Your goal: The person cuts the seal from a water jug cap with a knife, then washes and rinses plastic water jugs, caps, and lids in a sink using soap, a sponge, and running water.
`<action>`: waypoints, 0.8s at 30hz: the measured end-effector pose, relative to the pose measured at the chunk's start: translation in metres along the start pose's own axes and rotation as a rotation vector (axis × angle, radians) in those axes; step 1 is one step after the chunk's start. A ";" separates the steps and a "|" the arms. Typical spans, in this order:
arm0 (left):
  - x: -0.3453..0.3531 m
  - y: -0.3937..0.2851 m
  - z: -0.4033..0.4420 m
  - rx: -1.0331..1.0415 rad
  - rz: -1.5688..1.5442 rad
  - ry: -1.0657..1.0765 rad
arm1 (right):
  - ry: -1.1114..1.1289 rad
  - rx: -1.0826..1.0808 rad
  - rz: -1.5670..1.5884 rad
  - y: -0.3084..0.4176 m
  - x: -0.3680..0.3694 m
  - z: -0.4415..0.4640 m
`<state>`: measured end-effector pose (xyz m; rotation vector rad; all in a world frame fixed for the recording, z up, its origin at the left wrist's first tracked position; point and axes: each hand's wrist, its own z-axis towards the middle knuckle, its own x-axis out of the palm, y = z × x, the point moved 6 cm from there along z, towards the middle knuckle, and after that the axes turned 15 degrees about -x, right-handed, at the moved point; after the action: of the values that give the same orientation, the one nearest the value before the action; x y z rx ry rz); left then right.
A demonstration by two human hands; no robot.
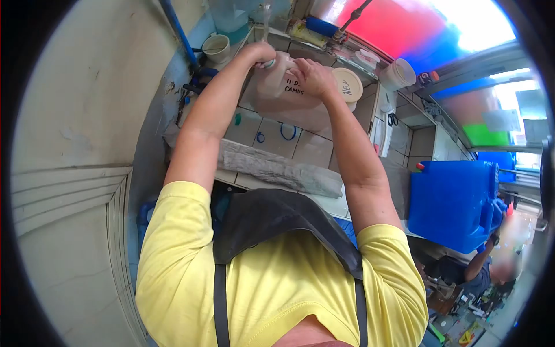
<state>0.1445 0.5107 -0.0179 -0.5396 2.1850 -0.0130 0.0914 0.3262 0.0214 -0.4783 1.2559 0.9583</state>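
While both hands are working near twelve o'clock in the head view, the translucent jug (286, 105) is standing between and below them over the tiled surface (315, 151), looking pinkish and carrying black marker text (lower line reading CAMUS, upper line partly blocked). The left hand (265, 55) is reaching to the jug's eleven o'clock, fingers curling inward at its top; can't tell what they are gripping, as the hand itself is hiding it. The right hand (315, 77) is resting over the jug's one o'clock, fingers bending down near the handle and touching the jug; can't tell whether they are closing around it.

Taking the jug as clock centre: a round lid (347, 85) marked NEW is sitting at three o'clock, near the right wrist. A white cup (216, 47) is standing at ten o'clock, against the wall side. A blue ring (288, 131) is lying at six o'clock, and a grey cloth (277, 168) is stretching along the edge beyond it. A big blue container (451, 202) is standing well apart at four o'clock, with another person (477, 277) showing past it, between four and five.
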 end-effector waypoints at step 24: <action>0.005 0.023 0.046 0.092 -0.176 -0.052 | -0.007 0.146 0.014 0.002 0.011 -0.007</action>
<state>0.1677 0.5379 -0.0551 -0.6700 2.0693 -0.1910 0.0855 0.3258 0.0094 -0.3515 1.3138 0.8721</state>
